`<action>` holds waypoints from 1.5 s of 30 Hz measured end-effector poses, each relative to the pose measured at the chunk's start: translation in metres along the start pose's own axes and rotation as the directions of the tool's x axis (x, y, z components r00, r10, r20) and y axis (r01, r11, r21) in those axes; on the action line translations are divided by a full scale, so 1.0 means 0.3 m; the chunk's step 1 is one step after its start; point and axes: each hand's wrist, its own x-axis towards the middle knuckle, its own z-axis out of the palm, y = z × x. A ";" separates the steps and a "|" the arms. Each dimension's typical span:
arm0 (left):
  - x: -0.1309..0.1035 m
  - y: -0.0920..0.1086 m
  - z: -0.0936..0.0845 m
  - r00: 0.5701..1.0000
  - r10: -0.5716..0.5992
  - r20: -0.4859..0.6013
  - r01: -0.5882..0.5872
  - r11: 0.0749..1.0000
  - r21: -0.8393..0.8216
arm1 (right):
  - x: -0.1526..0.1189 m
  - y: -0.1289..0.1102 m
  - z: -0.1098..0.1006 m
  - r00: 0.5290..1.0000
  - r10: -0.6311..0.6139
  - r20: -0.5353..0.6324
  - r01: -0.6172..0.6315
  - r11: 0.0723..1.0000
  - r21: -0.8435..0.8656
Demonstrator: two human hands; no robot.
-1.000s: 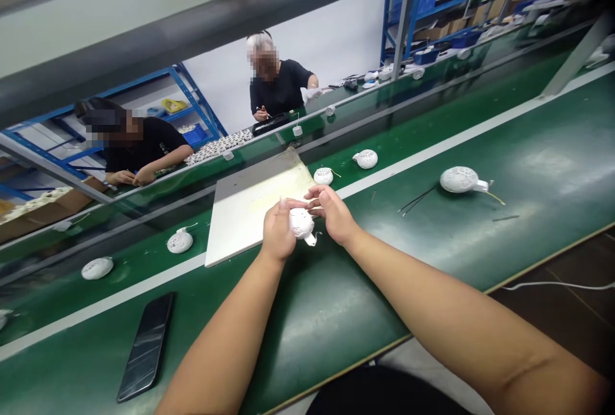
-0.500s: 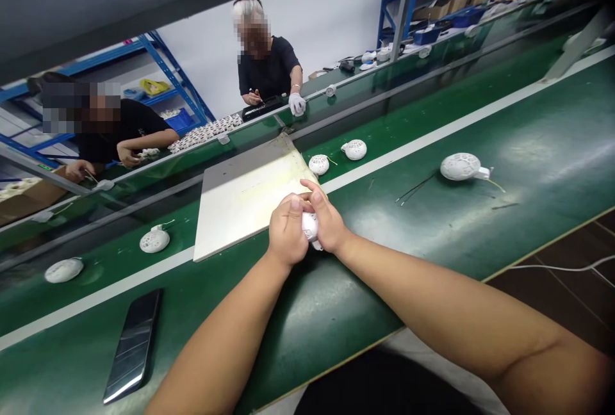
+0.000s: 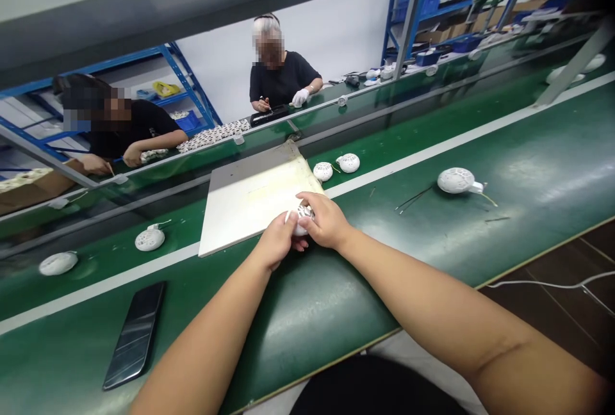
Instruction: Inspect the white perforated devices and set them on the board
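Observation:
Between my two hands is a white rounded plastic housing (image 3: 302, 228) with a vented pattern, held just above the near edge of a white board (image 3: 250, 210). My left hand (image 3: 281, 239) grips its left side, thumb on top. My right hand (image 3: 327, 218) wraps its right side, with the fingers curled over it. Much of the housing is hidden by my fingers. Two similar white housings, one (image 3: 323, 171) by the board's right edge and another (image 3: 348, 162) beside it, lie on the green belt. A further housing (image 3: 456, 180) with a short yellow wire rests to the right.
On the left lie a dark phone (image 3: 135, 335) and two more white housings, one (image 3: 150, 237) with a wire, the other (image 3: 58, 264) farther left. Thin dark wires (image 3: 414, 198) lie right of my hands. Two co-workers sit across the belt, behind a metal rail and post (image 3: 408, 24).
My hands have turned the housing and shifted their grip, so its vented face shows more. The co-worker's gloved hand opposite has moved slightly. The whole view has shifted a little.

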 end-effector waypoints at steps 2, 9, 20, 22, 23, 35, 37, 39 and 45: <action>-0.067 -0.022 -0.030 0.995 0.075 0.068 -0.078 0.997 0.031 | -0.010 -0.008 0.022 0.998 0.040 -0.052 -0.028 0.976 0.214; -0.190 -0.106 -0.048 0.921 0.318 0.223 -0.357 0.921 0.159 | -0.062 -0.064 0.097 0.889 0.221 0.401 -0.434 0.686 0.583; -0.162 -0.130 -0.020 0.895 0.422 0.147 -0.440 0.890 0.122 | -0.053 -0.109 0.072 0.914 0.217 0.344 -0.310 0.919 0.243; -0.160 -0.132 -0.022 0.912 0.398 0.101 -0.404 0.913 0.052 | -0.044 -0.122 0.062 0.931 0.194 0.310 -0.264 0.943 0.203; -0.158 -0.132 -0.023 0.919 0.386 0.077 -0.389 0.921 0.028 | -0.037 -0.128 0.055 0.933 0.174 0.314 -0.244 0.949 0.199; -0.151 -0.105 -0.031 0.963 0.260 0.068 -0.265 0.961 0.078 | -0.008 -0.059 0.067 0.858 0.186 0.479 -0.383 0.854 0.353; -0.158 -0.097 -0.024 0.957 0.277 0.090 -0.287 0.947 0.146 | -0.022 -0.050 0.073 0.854 0.255 0.454 -0.440 0.819 0.368; -0.162 -0.087 -0.018 0.958 0.264 0.110 -0.282 0.939 0.199 | -0.034 -0.051 0.071 0.859 0.272 0.435 -0.447 0.812 0.375; -0.167 -0.084 -0.001 0.971 0.203 0.130 -0.231 0.937 0.263 | -0.049 -0.091 0.048 0.873 0.231 0.429 -0.373 0.884 0.282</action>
